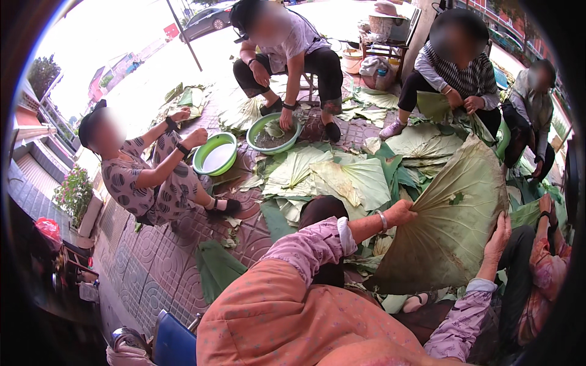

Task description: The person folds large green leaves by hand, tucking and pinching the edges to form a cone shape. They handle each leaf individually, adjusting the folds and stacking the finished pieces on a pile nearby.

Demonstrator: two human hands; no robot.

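Left hand [400,215] and right hand [497,239] are clamping fingers [504,223] on opposite edges of a leaf [445,229] slanting lengthwise toward upper right.

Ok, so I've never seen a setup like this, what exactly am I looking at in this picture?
There's no machine grip here, just a person's own bare hands. The picture comes from a wide fisheye camera on that person's head, looking down, so straight edges bend near the rim. The left hand holds a large, pale green leaf near its upper left edge; the right hand touches its right edge. More leaves lie spread on the paved ground. Other people sit around, and two green basins stand beyond.
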